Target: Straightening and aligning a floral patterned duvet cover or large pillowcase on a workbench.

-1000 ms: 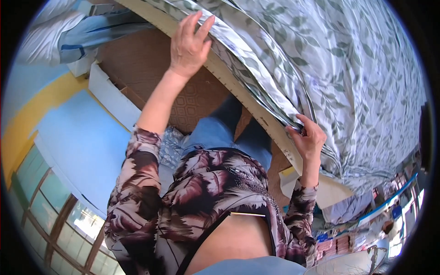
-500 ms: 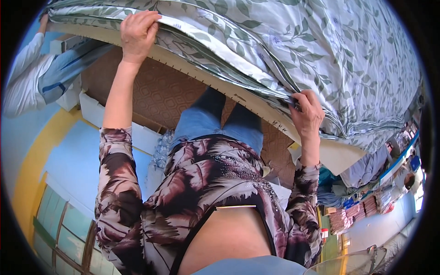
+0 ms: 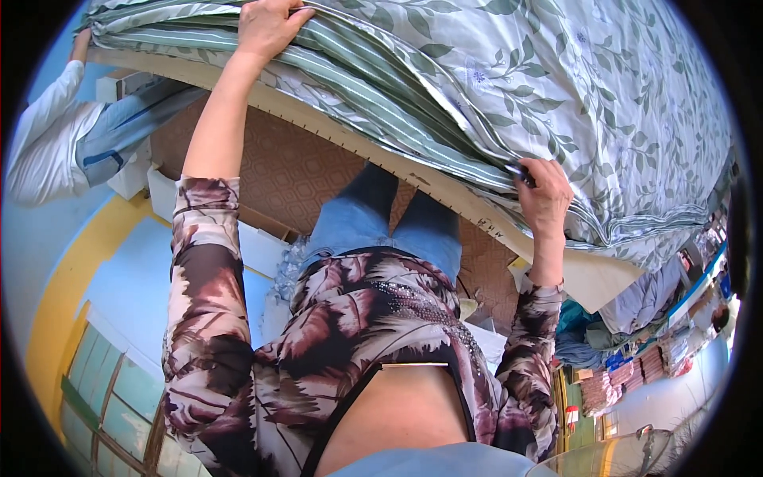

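A broad white fabric with green leaves and small violet flowers [image 3: 548, 87] covers the table in many layers. Along its near edge, green-and-white striped fabric [image 3: 358, 83] lies exposed in bunched folds. My left hand [image 3: 270, 28] is closed on the upper layers at the far left, holding them lifted away from the striped folds. Farther right, my right hand [image 3: 546, 191] pinches the layered edge of the leaf-print fabric. Something small and dark [image 3: 522, 174] shows at its fingertips, too small to name.
The pale table edge [image 3: 334, 137] with dark tick marks runs in front of me. At the far left a co-worker's hand [image 3: 81, 44] touches the cloth's end. Piled cloth [image 3: 648, 294] and folded fabric stacks [image 3: 608, 389] lie at right. White boxes [image 3: 163, 191] stand below the table.
My left hand has moved away from me and slightly right, folding the upper layers back; more striped fabric shows. My right hand has shifted slightly right, still pinching the edge.
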Available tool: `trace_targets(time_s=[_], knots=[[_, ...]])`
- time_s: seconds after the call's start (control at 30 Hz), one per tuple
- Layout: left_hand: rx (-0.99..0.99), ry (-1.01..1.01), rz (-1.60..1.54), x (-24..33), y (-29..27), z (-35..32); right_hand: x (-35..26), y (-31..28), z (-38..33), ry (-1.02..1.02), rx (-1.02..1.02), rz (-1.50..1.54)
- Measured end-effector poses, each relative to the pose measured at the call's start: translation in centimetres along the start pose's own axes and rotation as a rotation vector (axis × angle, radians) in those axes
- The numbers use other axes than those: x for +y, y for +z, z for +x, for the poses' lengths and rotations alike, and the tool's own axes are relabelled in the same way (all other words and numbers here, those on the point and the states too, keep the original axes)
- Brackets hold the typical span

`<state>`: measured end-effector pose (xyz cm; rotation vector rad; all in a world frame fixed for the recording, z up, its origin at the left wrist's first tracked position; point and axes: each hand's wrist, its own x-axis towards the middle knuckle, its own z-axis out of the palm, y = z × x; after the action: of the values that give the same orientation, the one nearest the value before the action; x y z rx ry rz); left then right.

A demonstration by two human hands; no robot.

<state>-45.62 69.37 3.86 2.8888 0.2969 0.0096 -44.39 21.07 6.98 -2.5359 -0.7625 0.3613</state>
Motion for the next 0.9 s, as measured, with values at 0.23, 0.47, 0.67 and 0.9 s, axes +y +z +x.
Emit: trace_targets(time_s=[0.23,0.47,0.67,0.9], knots=[[0.353,0.141,0.158,-0.1,0.9,-0.7,4.5,2.5,0.4,0.264,0.078,0.03],[0.389,0.222,-0.222,3.2,-0.3,-9.9,4.3,3.4,0.7,0.179,0.187,-0.057],[0.161,0.369,-0.142,4.7,0.1,-12.5,3.9,3.1,0.8,0.121,0.239,-0.078],[0.24,0.596,0.084,3.9,1.0,-9.3,1.3,0.8,-0.6,0.012,0.223,-0.015]])
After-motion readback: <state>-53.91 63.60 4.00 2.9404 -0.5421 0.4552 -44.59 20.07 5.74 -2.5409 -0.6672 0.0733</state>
